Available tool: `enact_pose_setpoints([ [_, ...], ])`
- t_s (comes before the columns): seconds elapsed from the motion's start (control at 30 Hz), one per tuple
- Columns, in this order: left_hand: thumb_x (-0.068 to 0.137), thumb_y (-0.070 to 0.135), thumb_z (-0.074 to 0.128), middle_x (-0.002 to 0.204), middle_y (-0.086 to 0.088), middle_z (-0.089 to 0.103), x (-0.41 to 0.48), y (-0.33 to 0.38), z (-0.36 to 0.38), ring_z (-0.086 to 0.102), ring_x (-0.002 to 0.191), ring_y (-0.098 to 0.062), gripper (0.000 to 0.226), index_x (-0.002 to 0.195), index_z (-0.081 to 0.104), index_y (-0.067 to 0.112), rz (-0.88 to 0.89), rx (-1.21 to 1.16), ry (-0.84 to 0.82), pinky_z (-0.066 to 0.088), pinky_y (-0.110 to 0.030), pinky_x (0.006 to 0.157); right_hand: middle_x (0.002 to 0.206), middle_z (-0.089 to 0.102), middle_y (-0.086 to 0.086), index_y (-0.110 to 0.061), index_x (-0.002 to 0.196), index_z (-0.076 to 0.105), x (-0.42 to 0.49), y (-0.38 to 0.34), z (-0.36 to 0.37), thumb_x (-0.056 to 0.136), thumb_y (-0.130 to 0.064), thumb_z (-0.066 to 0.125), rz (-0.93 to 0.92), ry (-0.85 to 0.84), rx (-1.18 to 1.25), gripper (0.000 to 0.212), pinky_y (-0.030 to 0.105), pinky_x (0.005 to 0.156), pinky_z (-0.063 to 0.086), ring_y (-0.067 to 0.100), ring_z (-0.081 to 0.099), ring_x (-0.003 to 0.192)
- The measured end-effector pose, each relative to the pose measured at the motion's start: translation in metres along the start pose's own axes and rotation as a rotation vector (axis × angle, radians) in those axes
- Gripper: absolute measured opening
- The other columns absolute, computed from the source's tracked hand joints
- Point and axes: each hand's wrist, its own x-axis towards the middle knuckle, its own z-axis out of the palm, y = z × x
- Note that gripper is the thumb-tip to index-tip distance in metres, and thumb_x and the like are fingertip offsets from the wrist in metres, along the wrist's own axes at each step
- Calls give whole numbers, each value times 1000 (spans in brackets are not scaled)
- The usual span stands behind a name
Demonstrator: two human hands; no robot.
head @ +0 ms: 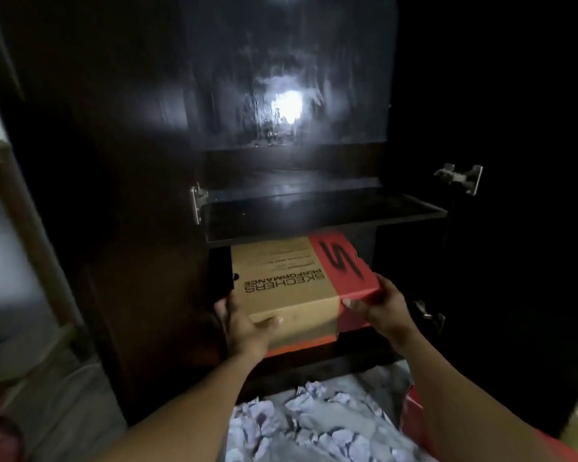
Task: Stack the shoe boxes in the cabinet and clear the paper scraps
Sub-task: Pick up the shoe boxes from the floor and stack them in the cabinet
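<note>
A tan and red shoe box (291, 278) with black lettering lies partly inside the lower compartment of a dark cabinet (147, 195), its near end sticking out. My left hand (244, 325) grips the box's near left corner. My right hand (384, 308) grips its near right, red corner. An orange-red edge (301, 345), perhaps another box, shows just under it. Crumpled white paper scraps (314, 425) lie scattered on the grey floor in front of the cabinet, between my forearms.
A dark shelf (324, 211) spans the cabinet right above the box. Both doors stand open, with metal hinges (461, 178) at the right and left. A wooden frame (30, 228) stands at the left. Something red (414, 415) lies on the floor at the right.
</note>
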Motion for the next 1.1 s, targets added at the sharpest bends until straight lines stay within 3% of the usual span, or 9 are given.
enact_pose_setpoints([
  [0.1, 57, 22, 95, 134, -16, 39, 15, -10, 16, 37, 125, -36, 94, 138, 50, 5, -49, 14, 86, 34, -37, 110, 103, 68, 6, -20, 104, 52, 22, 25, 16, 66, -10, 91, -5, 128, 14, 55, 38, 85, 59, 20, 69, 93],
  [0.17, 58, 19, 94, 135, -20, 42, 20, -11, 23, 40, 124, -41, 92, 136, 50, 2, -70, 8, 150, 34, -41, 109, 99, 66, 0, -25, 98, 47, 27, 39, 28, 63, -25, 94, -12, 173, -10, 59, 47, 89, 56, 19, 67, 92],
  [0.4, 65, -6, 84, 129, -21, 38, 35, -30, 56, 55, 111, -40, 56, 108, 49, 3, 18, -120, 340, 51, -47, 98, 116, 55, 11, -23, 108, 43, 47, 52, 72, 69, -29, 89, -152, 335, -98, 61, 39, 97, 49, 24, 60, 103],
  [0.53, 70, 9, 82, 144, -18, 38, 41, -35, 73, 46, 122, -38, 60, 123, 55, 2, 74, 19, 362, 39, -43, 105, 128, 46, 10, -12, 123, 48, 56, 60, 89, 78, -22, 83, -227, 261, -225, 58, 13, 91, 34, 17, 52, 108],
  [0.6, 72, 15, 81, 149, -15, 36, 45, -32, 78, 42, 124, -34, 71, 136, 52, 4, 62, 78, 345, 30, -38, 105, 136, 39, 6, -17, 131, 46, 65, 65, 96, 81, -21, 80, -226, 192, -259, 61, 19, 96, 37, 12, 48, 112],
  [0.73, 83, 8, 75, 155, -13, 23, 62, -27, 83, 34, 114, 3, 78, 150, 36, 1, 75, 72, 153, 28, -20, 110, 146, 29, 5, -32, 148, 33, 83, 72, 112, 86, -23, 76, -161, 22, -274, 76, 36, 106, 43, 21, 47, 126],
  [0.8, 87, 13, 71, 159, -7, 13, 79, -28, 85, 33, 116, 2, 80, 154, 28, 6, 34, 162, 30, 16, -6, 104, 161, 13, 4, -32, 155, 21, 93, 76, 120, 88, -22, 73, -133, -59, -278, 85, 44, 113, 35, 29, 31, 143],
  [0.9, 85, 20, 73, 160, -2, 5, 102, -36, 87, 38, 139, -17, 84, 155, 28, 8, -3, 231, -2, 24, -20, 117, 166, -12, 1, -31, 158, 8, 107, 83, 129, 90, -20, 71, -75, -146, -296, 94, 44, 118, 24, 30, 7, 152],
  [1.1, 84, 23, 74, 160, 2, 1, 104, -50, 92, 36, 140, -19, 91, 157, 20, 14, 25, 313, -35, 30, -26, 116, 161, -29, 1, -29, 157, -5, 121, 95, 131, 91, -11, 68, -72, -234, -338, 100, 48, 122, 15, 30, -14, 151],
])
